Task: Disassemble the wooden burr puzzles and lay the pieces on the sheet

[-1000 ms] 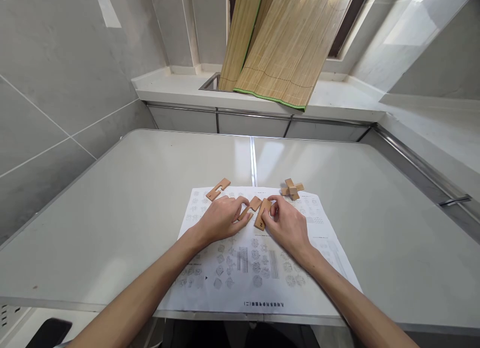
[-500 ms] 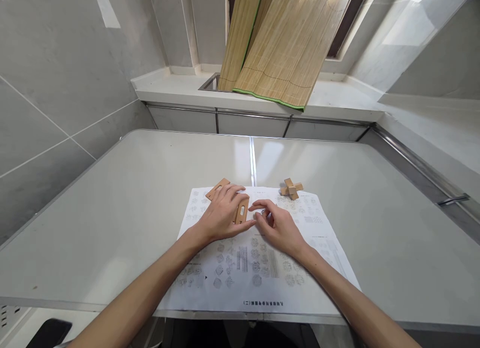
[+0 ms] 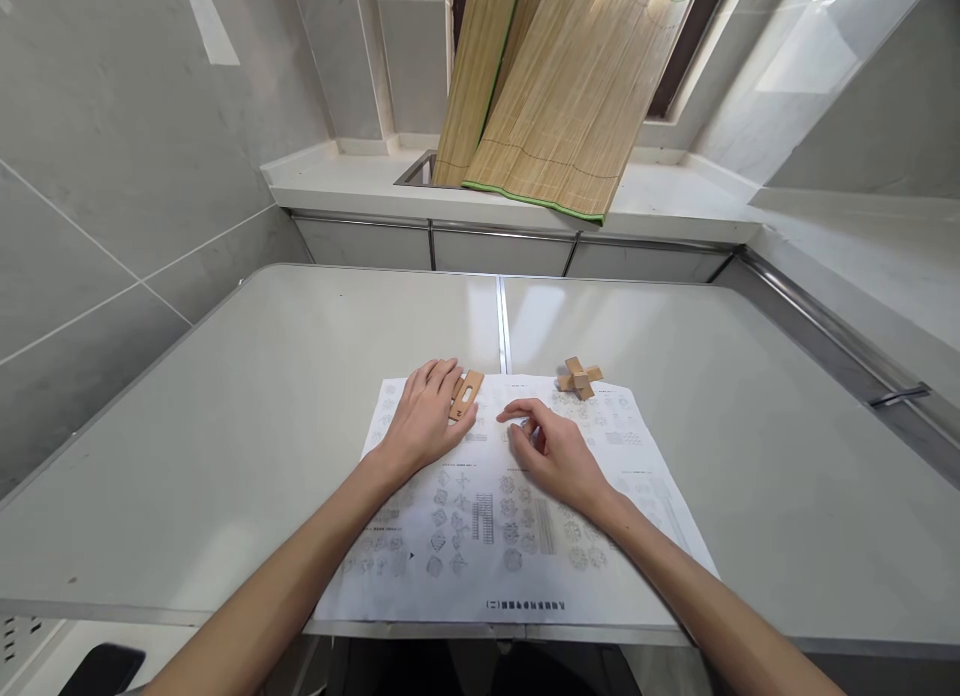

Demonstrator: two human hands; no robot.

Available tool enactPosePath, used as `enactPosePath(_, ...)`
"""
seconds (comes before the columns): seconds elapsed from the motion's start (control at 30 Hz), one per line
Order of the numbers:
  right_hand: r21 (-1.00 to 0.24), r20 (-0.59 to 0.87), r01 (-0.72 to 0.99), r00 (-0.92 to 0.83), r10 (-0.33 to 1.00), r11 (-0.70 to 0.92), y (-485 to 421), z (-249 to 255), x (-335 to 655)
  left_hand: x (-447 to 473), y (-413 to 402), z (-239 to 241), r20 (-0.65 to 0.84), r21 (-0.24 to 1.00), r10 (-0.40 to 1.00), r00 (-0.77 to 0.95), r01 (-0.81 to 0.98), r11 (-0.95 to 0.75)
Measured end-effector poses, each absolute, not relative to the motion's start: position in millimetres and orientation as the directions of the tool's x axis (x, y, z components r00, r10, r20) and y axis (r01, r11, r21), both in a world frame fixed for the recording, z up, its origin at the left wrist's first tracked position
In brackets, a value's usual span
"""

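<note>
My left hand (image 3: 421, 414) lies at the far left part of a printed diagram sheet (image 3: 517, 536), shut on a flat wooden puzzle piece (image 3: 466, 393) with a slot in it. The piece sticks out to the right past my fingers. My right hand (image 3: 553, 454) rests on the middle of the sheet with its fingers loosely curled and nothing in it, a short way right of the piece. A small assembled wooden cross (image 3: 579, 378) stands at the sheet's far edge, beyond my right hand. Other flat pieces are not visible, possibly under my left hand.
The sheet lies on a white table (image 3: 247, 406) with a centre seam, its near edge just below the sheet. Behind it runs a white ledge (image 3: 352, 181) with rolled bamboo mats (image 3: 547, 96) leaning on it. Grey tiled walls stand left and right.
My left hand has carried the slotted piece up and to the left, and now covers the spot where a C-shaped piece lay. My right hand let go of its piece and drew back slightly.
</note>
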State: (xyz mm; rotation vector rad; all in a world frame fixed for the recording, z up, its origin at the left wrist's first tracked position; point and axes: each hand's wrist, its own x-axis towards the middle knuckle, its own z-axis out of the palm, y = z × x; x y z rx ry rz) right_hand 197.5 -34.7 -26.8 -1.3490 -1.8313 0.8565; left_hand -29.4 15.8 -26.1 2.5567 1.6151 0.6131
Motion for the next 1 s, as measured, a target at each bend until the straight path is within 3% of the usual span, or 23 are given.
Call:
enactPosePath(0.33,-0.832,0.177,0.488,-0.215,0.960,0.262,-35.8,-25.3,196.8,-29.6,17.6,-30.9,0.338,0.224,0.907,0.251,0.915,-0.336)
enactPosePath(0.8,-0.844,0.155,0.472,-0.241,0.958,0.255,-35.7,-29.1,197.9,-29.0,13.2,-26.9,0.206,0.139,0.923,0.325,0.924,-0.356)
enactPosePath(1.0,-0.853,0.133,0.467,-0.236,0.963,0.232,-35.8,-28.3,199.0,-25.8,12.1,-25.0,0.242,0.117,0.903,0.355,0.913,-0.390)
